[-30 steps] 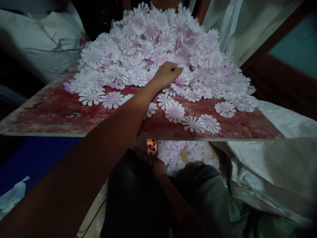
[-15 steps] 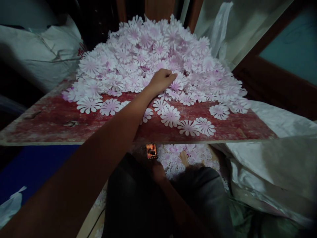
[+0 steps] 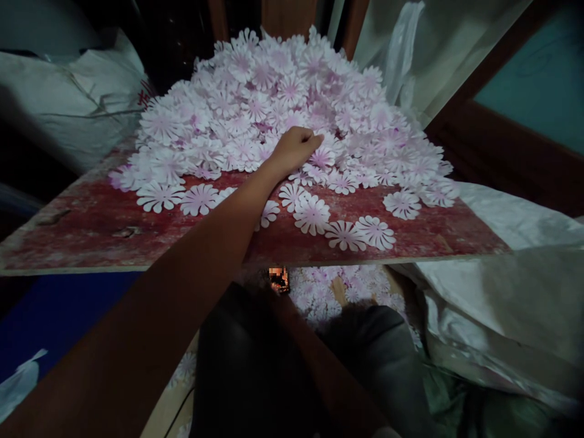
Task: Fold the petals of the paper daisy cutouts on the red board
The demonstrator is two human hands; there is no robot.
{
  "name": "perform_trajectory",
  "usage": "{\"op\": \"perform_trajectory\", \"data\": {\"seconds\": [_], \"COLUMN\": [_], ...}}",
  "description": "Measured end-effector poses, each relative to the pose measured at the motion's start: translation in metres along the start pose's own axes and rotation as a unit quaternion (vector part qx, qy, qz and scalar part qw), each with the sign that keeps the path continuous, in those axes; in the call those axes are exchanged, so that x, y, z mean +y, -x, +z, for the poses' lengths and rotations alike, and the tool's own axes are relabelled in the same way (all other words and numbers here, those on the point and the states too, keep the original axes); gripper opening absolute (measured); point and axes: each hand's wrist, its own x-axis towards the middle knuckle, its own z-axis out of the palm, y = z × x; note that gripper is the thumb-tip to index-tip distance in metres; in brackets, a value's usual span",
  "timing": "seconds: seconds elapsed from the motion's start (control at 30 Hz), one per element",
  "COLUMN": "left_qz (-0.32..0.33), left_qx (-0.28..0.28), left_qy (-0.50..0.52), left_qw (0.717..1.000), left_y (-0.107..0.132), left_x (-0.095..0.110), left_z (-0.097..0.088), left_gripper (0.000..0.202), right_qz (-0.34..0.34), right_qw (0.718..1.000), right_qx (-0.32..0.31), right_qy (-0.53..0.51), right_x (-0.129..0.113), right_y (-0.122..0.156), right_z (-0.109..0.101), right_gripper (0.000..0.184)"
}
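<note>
A big heap of pale pink and white cut-out flowers point(image 3: 283, 97) lies on a worn red board point(image 3: 91, 225). My left arm reaches from the lower left, and my left hand point(image 3: 295, 146) rests at the heap's front edge with its fingers curled into the flowers. Several single flowers point(image 3: 311, 214) lie flat on the board just below that hand. My right arm runs down over my lap, and my right hand point(image 3: 285, 299) sits in the dark under the board's front edge beside a small glowing object point(image 3: 278, 278). Its fingers do not show.
More flowers point(image 3: 337, 292) lie scattered on the floor under the board. White woven sacks point(image 3: 502, 292) bulge at the right and another sack point(image 3: 68, 91) at the back left. A dark wooden frame point(image 3: 502, 140) stands at the right, and blue fabric point(image 3: 55, 310) lies at the lower left.
My left hand has drawn slightly left and nearer along the heap's edge, still curled. My right hand has slid further under the board. The view has tilted a little.
</note>
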Motion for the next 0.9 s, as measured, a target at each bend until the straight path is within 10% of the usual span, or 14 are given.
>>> {"op": "perform_trajectory", "data": {"seconds": [0.47,0.9], "left_qz": [0.005,0.003], "left_qx": [-0.004,-0.008], "left_qy": [-0.004,-0.001], "left_qw": [1.000,1.000], "left_y": [-0.001,0.002], "left_x": [0.000,0.001], "left_z": [-0.001,-0.004], "left_gripper": [0.044,0.043], "right_qz": [-0.011,0.080], "right_qw": [0.999,0.996], "right_qx": [-0.036,-0.027], "right_qy": [-0.011,0.011], "right_x": [0.054,0.038], "right_y": [0.073,0.038], "right_z": [-0.023,-0.013], "right_gripper": [0.044,0.043]}}
